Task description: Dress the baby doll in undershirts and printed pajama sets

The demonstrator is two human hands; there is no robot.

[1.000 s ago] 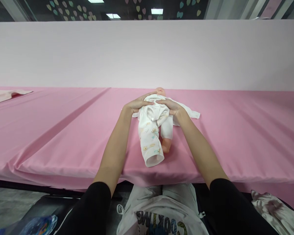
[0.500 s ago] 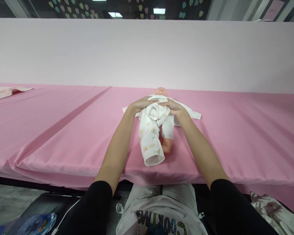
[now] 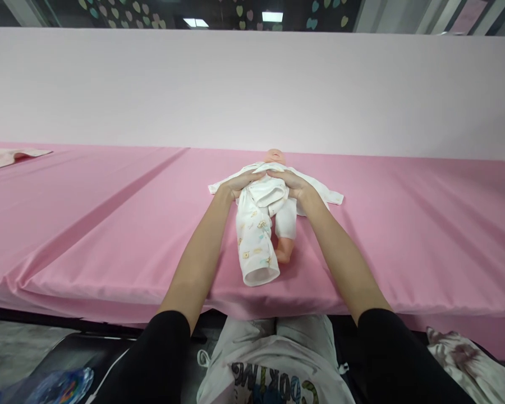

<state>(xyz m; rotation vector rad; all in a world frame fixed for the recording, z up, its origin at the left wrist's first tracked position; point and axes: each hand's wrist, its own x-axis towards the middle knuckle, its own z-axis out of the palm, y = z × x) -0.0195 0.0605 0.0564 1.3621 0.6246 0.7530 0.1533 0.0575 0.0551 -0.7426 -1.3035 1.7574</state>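
Observation:
A baby doll [image 3: 275, 156] lies on its back, head away from me, on the pink-covered surface. Its white long-sleeved shirt [image 3: 329, 194] has both sleeves spread outward. Printed white baby trousers [image 3: 255, 235] cover the leg on the left, the cuff hanging past the foot; their upper part is bunched at the waist. The other leg [image 3: 285, 224] shows white cloth and a bare foot. My left hand [image 3: 244, 182] and my right hand [image 3: 292, 182] curl round the waist from either side, fingers meeting over the bunched cloth. Which layer each pinches is partly hidden.
The pink sheet [image 3: 122, 224] has long creases and drapes over the near edge. A pale pink cloth [image 3: 8, 157] lies at the far left. A white wall [image 3: 252, 90] stands behind. Below right is a stained white cloth [image 3: 467, 362]; at lower left, a shiny blue package [image 3: 63, 387].
The folded trouser waist lies flatter and more of its white inside shows below my hands. Both hands stay at the doll's waist. The view has shifted slightly.

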